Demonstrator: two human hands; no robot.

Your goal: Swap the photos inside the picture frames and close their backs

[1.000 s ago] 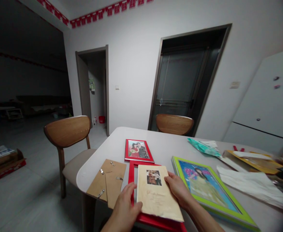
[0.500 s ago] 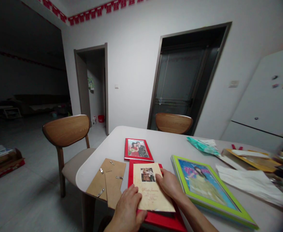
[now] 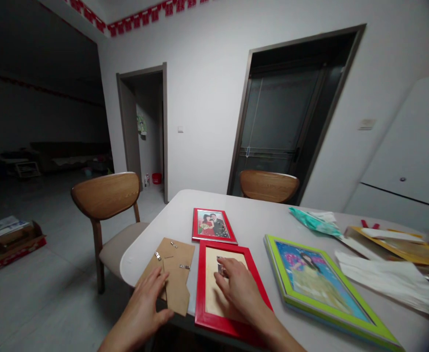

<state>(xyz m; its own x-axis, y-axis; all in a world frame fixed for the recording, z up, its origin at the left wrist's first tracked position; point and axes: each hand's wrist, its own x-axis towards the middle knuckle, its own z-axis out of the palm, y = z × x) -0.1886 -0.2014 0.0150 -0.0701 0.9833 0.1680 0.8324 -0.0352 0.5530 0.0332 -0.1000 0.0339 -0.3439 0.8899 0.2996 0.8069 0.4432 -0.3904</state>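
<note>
In front of me a red photo frame [image 3: 201,293] lies face down or face up, I cannot tell which, on the table. A cream paper insert [image 3: 214,303] with a small picture sits within its border. My right hand [image 3: 238,288] is over the insert, fingers bent and apart, fingertips at the small picture. To the left, my left hand [image 3: 146,296] reaches over the brown backing board [image 3: 178,288], thumb and fingers spread, gripping nothing. This board has metal clips and a stand flap, and overhangs the table's edge.
A red-framed couple photo [image 3: 214,225] lies beyond. At right are a green-framed picture [image 3: 310,283], teal packaging [image 3: 315,222], white wrapping [image 3: 386,278] and a yellow envelope [image 3: 397,244]. Wooden chairs [image 3: 108,195] stand around the white table [image 3: 185,200]; a box [image 3: 12,244] is on the floor.
The insert, earlier between both hands on top of the red frame, now lies inside its border. My left hand has moved left to the backing board. The view has shifted slightly.
</note>
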